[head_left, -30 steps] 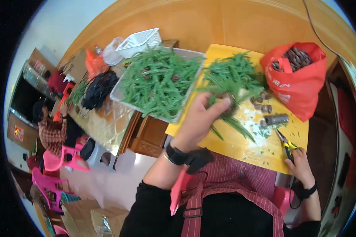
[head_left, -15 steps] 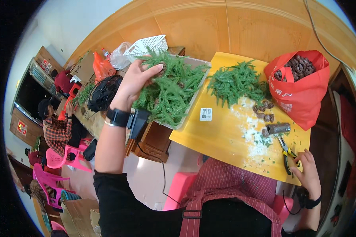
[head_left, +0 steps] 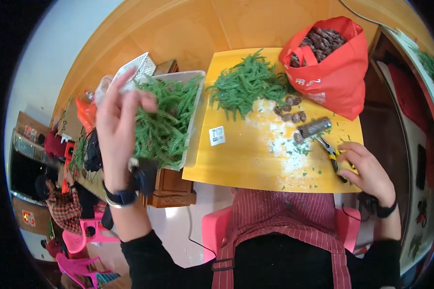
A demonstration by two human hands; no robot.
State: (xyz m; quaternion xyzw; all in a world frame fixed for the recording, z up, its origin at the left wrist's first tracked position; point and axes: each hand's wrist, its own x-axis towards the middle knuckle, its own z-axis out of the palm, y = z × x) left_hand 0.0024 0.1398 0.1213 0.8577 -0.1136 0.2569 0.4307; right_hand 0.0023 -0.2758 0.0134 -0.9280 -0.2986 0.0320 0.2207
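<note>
Yellow tabletop (head_left: pixel 231 161); left of it, we see the left hand (head_left: pixel 115 132), fingers apart, before a tub (head_left: pixel 195 120) of green sprigs (head_left: pixel 166 132). Right hand (head_left: pixel 371 177), fingers parted, curves at yellow-black pliers (head_left: pixel 331 153).

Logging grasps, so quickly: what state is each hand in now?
Left hand: open, nothing visible in it.
Right hand: loosely curled at the yellow-and-black pliers; whether it holds them cannot be told.
</note>
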